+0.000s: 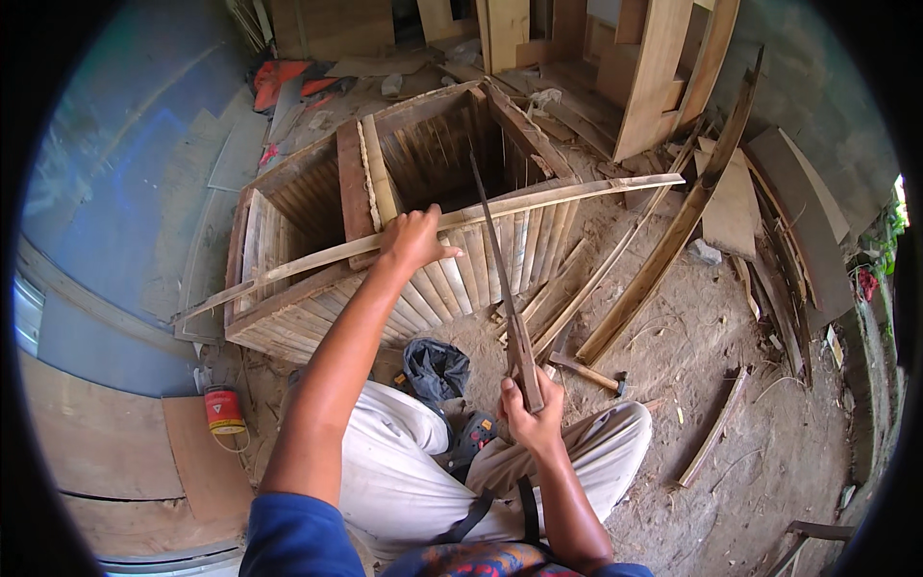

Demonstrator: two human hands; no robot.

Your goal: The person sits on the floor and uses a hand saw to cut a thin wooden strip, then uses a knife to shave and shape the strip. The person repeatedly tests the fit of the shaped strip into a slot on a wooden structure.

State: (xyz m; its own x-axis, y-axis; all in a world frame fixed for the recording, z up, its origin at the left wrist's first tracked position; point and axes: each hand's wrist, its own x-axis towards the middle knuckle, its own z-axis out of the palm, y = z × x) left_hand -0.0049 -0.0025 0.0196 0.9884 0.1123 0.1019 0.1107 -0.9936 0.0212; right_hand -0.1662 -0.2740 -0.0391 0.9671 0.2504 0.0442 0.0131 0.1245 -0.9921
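A large box-like frame (358,183) of brown timber, sided with narrow bamboo slats, rests on the ground in front of me. Across its near top edge lies a long bamboo strip (577,195), sticking out past both ends. My left hand (415,238) is closed over the strip near its middle, thumb toward the right. My right hand (535,413), above my right knee, grips the brown wooden handle of a long, dark, narrow-bladed tool (498,252). Its blade points up and away, passing in front of the strip; seen nearly edge-on, its exact kind is unclear.
A hammer (591,373) lies by my right knee, near long bamboo pieces (663,260). A dark bag (435,369) sits before my legs. At left stands a red and yellow can (224,412). Boards (663,77) lean at the back; scraps litter the dirt floor.
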